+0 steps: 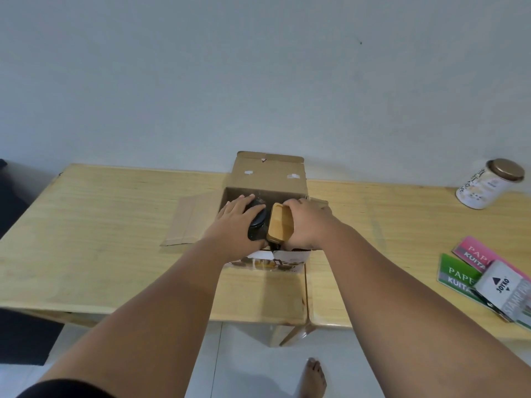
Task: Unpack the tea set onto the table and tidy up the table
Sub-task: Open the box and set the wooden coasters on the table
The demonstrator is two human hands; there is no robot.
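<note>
An open cardboard box (268,175) stands at the middle of the wooden table (100,225), its flaps folded out. Both my hands reach into it. My left hand (234,222) lies on a dark round item (258,224) inside the box, fingers spread over its top. My right hand (306,222) grips the side of a tan wooden tray (280,224) that stands on edge in the box, next to the dark item. The rest of the box's contents are hidden by my hands.
A white tin with a bronze lid (488,185) stands at the far right. Pink and green paper pads (471,259) and a white Joyko box (505,288) lie at the right front edge. A second table joins on the right. My bare foot (314,377) is on the floor.
</note>
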